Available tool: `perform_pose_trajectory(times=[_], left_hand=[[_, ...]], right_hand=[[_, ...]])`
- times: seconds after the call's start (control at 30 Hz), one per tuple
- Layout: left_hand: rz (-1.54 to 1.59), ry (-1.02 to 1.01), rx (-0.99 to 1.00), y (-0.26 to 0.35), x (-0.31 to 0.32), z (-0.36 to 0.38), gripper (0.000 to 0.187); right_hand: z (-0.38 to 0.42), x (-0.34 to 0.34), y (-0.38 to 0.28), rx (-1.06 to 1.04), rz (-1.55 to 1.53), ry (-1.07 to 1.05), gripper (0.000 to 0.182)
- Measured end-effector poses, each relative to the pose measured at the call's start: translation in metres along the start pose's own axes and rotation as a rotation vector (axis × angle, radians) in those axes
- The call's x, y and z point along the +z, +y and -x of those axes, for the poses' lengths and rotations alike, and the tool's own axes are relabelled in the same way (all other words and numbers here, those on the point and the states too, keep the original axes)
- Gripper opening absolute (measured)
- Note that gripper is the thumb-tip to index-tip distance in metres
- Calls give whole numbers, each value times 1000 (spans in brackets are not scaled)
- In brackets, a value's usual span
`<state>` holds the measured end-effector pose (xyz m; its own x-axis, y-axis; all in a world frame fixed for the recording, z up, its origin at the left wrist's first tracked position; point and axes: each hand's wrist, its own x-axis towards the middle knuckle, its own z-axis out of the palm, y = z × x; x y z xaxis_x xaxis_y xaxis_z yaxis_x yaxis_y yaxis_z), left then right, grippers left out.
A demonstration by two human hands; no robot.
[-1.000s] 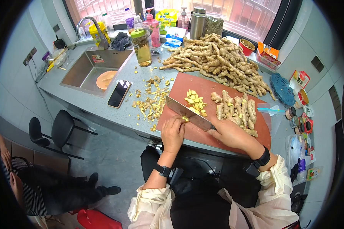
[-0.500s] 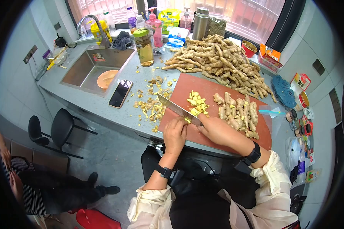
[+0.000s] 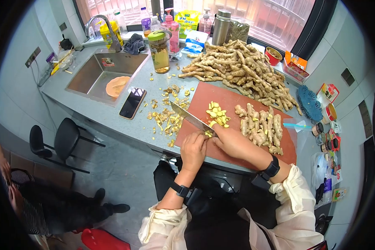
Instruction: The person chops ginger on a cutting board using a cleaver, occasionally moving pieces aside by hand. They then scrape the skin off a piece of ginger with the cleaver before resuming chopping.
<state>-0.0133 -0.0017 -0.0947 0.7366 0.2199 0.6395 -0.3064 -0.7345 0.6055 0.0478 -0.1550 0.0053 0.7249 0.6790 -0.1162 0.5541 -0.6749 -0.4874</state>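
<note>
My right hand (image 3: 227,141) is wrapped round the handle end of a cleaver (image 3: 189,116), whose blade points up and left over the red cutting board (image 3: 235,96). Beside it, my left hand (image 3: 193,148) presses its curled fingers on a small piece of ginger (image 3: 208,133) at the board's near left edge. Yellow ginger slices (image 3: 218,113) lie just beyond the blade. Several whole ginger pieces (image 3: 260,129) rest on the right of the board. Behind it rises a large heap of ginger (image 3: 246,71). Peelings (image 3: 166,118) are scattered on the counter left of the board.
A phone (image 3: 133,102), a lidded tea bottle (image 3: 159,54) and a sink (image 3: 100,79) are to the left. Jars (image 3: 317,128) and a blue dish (image 3: 308,102) line the right. Another person (image 3: 33,200) is at the lower left, near black chairs (image 3: 68,139).
My left hand has shifted slightly right, closer to my right hand. My right hand and the cleaver have moved only a little. The whole view has shifted slightly.
</note>
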Motion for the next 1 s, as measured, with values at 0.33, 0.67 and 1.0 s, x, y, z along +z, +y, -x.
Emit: perform_pose_trajectory(times=[0.33, 0.67, 1.0], left_hand=[[-25, 4, 17, -1, 0, 1, 12], [1, 27, 14, -2, 1, 3, 14], [-8, 26, 13, -2, 2, 3, 13]], right_hand=[[67, -29, 22, 122, 0, -90, 34], [63, -41, 11, 90, 37, -56, 33], [65, -42, 7, 93, 12, -83, 32]])
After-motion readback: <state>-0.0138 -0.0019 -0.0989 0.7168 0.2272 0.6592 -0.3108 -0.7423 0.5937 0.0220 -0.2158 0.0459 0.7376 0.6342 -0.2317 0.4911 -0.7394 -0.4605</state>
